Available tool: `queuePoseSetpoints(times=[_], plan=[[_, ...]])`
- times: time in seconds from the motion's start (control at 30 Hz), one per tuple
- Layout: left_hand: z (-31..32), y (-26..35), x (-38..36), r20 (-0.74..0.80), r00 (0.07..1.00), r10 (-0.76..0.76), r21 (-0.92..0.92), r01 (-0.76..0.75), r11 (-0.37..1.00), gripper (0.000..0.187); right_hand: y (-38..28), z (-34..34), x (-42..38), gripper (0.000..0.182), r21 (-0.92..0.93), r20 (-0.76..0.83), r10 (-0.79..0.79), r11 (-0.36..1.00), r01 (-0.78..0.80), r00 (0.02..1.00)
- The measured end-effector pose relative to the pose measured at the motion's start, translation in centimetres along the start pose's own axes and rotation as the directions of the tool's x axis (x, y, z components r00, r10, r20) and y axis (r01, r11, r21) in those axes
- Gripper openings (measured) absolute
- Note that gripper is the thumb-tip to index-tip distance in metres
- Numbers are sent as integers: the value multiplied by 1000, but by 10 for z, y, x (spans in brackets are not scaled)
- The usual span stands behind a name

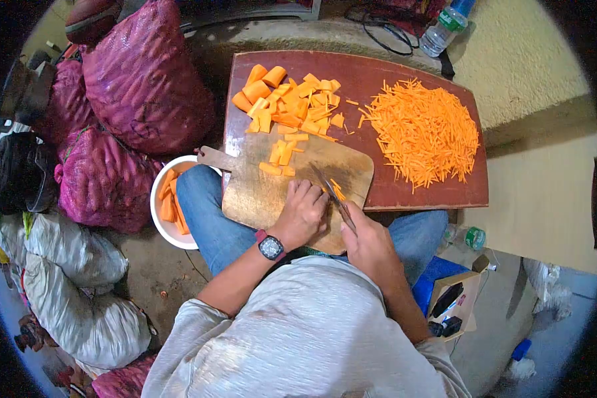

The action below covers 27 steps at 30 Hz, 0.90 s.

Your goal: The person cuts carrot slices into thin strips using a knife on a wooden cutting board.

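Note:
My right hand (pixel 370 242) is wrapped round the handle of a knife (pixel 333 194), whose blade slants across the right part of a wooden cutting board (pixel 249 196). Just left of the blade, my left hand (pixel 304 213) presses down with curled fingers on a carrot piece, mostly hidden under the fingertips. Thin carrot strips (pixel 338 191) lie against the blade's right side. Several short carrot slabs (pixel 282 156) rest on the board's upper part. Beyond them is a pile of carrot chunks (pixel 292 103), and to the right a large heap of carrot shreds (pixel 424 132).
The board lies on a dark red tabletop (pixel 385 196). A white bucket (pixel 158 219) of carrots stands by my left knee. Full pink mesh sacks (pixel 139 79) and white sacks (pixel 86 312) line the left side. A plastic bottle (pixel 438 36) lies at the back right; an open box (pixel 467 292) sits lower right.

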<state>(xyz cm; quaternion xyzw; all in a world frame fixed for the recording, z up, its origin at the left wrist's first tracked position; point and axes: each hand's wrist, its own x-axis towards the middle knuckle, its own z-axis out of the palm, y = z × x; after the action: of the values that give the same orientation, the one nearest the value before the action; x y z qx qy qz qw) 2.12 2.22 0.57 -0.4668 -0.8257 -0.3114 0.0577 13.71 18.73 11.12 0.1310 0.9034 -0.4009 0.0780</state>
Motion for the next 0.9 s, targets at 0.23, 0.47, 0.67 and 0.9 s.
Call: queuePoseSetpoints(times=[0.23, 0.47, 0.67, 0.9], plan=[[4, 0, 3, -119, 992, -53, -56, 46, 997, 32, 4, -16, -6, 43, 34, -58, -30, 999, 31, 998], [3, -1, 2, -93, 993, -74, -56, 69, 996, 36, 6, -4, -12, 41, 33, -27, -59, 998, 60, 998], [1, -1, 2, -83, 995, -48, -49, 44, 998, 37, -8, -3, 0, 40, -61, 4, -51, 997, 51, 999], [4, 1, 10, -255, 954, -160, -218, 104, 970, 12, 3, -13, -7, 46, 192, -37, 25, 981, -18, 999]])
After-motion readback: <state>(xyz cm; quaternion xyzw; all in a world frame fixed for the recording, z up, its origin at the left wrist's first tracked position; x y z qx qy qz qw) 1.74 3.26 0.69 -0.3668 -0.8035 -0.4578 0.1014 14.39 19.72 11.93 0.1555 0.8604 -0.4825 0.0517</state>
